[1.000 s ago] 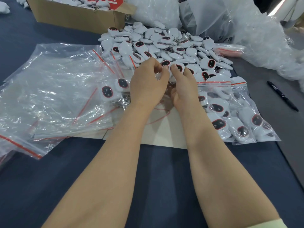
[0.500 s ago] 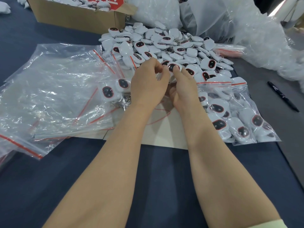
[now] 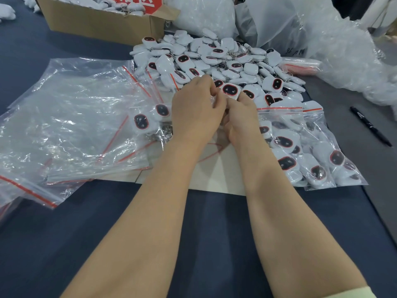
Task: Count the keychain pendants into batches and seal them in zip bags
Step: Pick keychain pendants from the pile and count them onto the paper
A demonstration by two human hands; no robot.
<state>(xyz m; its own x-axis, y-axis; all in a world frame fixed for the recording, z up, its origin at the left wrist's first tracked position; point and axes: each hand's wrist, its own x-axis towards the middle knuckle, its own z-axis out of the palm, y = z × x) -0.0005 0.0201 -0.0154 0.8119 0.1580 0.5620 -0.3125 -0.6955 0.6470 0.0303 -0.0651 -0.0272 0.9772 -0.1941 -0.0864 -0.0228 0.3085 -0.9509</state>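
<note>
A heap of white keychain pendants [image 3: 217, 59] with dark red-rimmed faces lies at the table's far middle. My left hand [image 3: 196, 110] and my right hand [image 3: 241, 117] meet at the heap's near edge, fingers curled. Between them they pinch one pendant [image 3: 231, 91], face up. Two pendants [image 3: 150, 117] lie in a zip bag just left of my left hand. Filled, sealed zip bags [image 3: 300, 147] lie to the right of my right hand. A pile of flat zip bags [image 3: 71, 117] with red strips spreads out on the left.
A cardboard box [image 3: 101, 20] holding more pendants stands at the back left. Large plastic bags [image 3: 290, 29] bulge behind the heap. A black marker [image 3: 369, 125] lies on the right. A pale cardboard sheet [image 3: 217, 173] lies under my wrists on the dark blue table [image 3: 64, 244].
Both hands stayed at the heap's near edge. The pendant between my fingertips has turned more face-up and sits slightly further forward.
</note>
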